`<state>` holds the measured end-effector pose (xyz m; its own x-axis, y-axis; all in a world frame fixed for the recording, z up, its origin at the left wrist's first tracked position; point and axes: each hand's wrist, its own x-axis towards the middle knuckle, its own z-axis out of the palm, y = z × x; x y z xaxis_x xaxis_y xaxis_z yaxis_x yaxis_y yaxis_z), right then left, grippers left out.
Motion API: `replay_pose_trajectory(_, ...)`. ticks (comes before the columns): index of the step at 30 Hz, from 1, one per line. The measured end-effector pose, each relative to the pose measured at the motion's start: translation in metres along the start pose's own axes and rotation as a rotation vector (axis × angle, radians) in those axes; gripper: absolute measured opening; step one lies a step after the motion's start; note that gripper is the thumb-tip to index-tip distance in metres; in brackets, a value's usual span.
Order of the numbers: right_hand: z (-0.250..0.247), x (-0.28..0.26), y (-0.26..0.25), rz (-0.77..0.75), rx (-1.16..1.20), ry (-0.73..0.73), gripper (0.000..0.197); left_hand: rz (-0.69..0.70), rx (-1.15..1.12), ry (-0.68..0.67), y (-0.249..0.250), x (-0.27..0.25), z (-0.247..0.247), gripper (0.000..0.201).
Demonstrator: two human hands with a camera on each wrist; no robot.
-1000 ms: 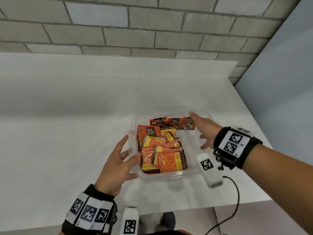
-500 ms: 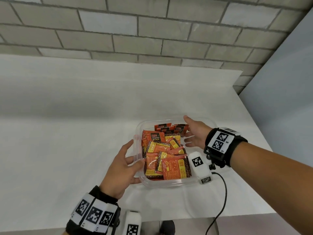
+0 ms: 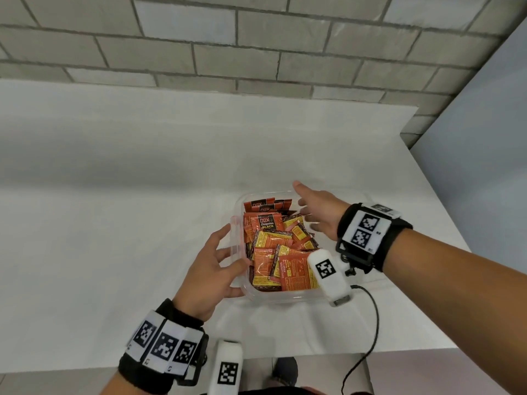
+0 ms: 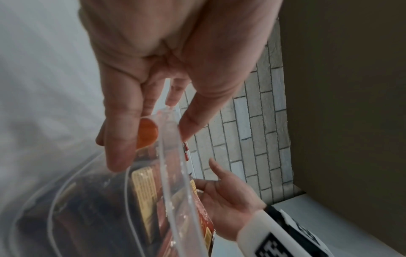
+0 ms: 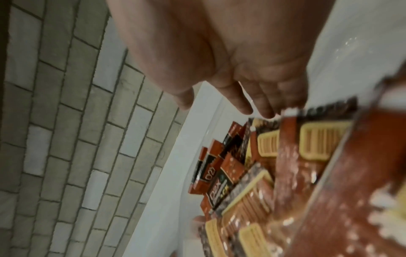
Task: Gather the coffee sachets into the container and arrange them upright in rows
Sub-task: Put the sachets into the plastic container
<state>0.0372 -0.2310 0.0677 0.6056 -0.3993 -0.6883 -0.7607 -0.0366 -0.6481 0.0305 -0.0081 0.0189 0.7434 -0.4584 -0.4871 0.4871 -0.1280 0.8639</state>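
A clear plastic container (image 3: 285,300) stands on the white table near its front edge. Orange-and-red coffee sachets (image 3: 273,252) lie in a loose heap inside it, and a few sachets (image 3: 265,205) stand upright along the back wall. My left hand (image 3: 228,252) pinches the container's left wall, thumb inside and fingers outside; the left wrist view shows the rim (image 4: 173,173) between thumb and fingers (image 4: 118,139). My right hand (image 3: 306,198) hovers open over the container's right back corner, fingers straight beside the upright sachets (image 5: 211,173). It holds nothing.
The white table (image 3: 142,223) stretches left and back to a grey brick wall (image 3: 256,52). Its right edge runs close beside the container, with a grey panel (image 3: 484,138) beyond. A black cable (image 3: 373,323) hangs from my right wrist over the front edge.
My right hand has slid left from the container's right rim, pushing the upright back sachets closer together. My left thumb has gone from beside the wall to over the rim.
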Motion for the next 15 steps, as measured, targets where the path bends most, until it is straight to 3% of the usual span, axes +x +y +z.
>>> replay_pose_trajectory(3, -0.020, -0.014, 0.017, 0.063, -0.108, 0.034, 0.081, -0.003, -0.006, -0.003, -0.001, 0.001, 0.000, 0.070)
replay_pose_trajectory(5, -0.019, -0.026, 0.032, 0.116, -0.138, -0.043, 0.081, -0.004, -0.009, -0.013, -0.002, 0.001, 0.001, 0.068)
replay_pose_trajectory(8, -0.001, -0.033, 0.044, 0.168, -0.047, -0.168, 0.068, -0.003, -0.010, -0.023, -0.003, 0.002, 0.003, 0.064)
replay_pose_trajectory(11, 0.015, -0.028, 0.044, 0.165, 0.033, -0.129, 0.053, -0.002, -0.013, -0.027, -0.003, 0.001, 0.004, 0.065)
replay_pose_trajectory(15, 0.020, -0.022, 0.047, 0.155, 0.073, -0.135, 0.060, 0.001, -0.007, -0.021, -0.002, 0.000, 0.006, 0.068)
